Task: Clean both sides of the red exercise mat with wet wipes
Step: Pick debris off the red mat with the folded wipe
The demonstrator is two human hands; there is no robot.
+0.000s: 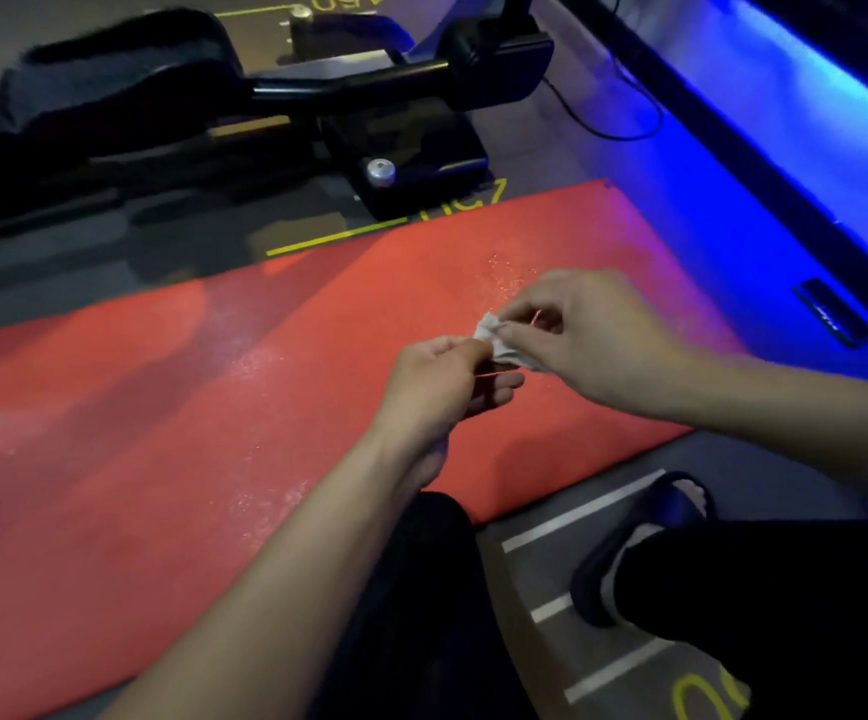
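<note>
Pinching a crumpled white wet wipe between both hands, just right of frame centre and above the red exercise mat. Left hand reaching in from the lower left, thumb and forefinger closed on the wipe's left end, remaining fingers loosely curled beneath. Right hand entering from the right edge, fingertips closed on the wipe's right end, back of the hand turned upward. Wipe bunched small, stretched a little between the two grips, held clear of the mat.

Mat laid flat on the floor, running diagonally from the lower left to the centre right of the frame, its far corner tinted purple by blue light from the upper right. Scattered pale specks and glistening patches seen on the mat's surface near the hands and toward the lower centre; whether moisture or dust could not be told.

Black exercise machine standing across the upper left, with a silver knob on its base near the mat's far edge. Yellow floor markings visible beside that base. Black sandal on a foot at lower right, just off the mat's near edge, alongside white floor stripes.
</note>
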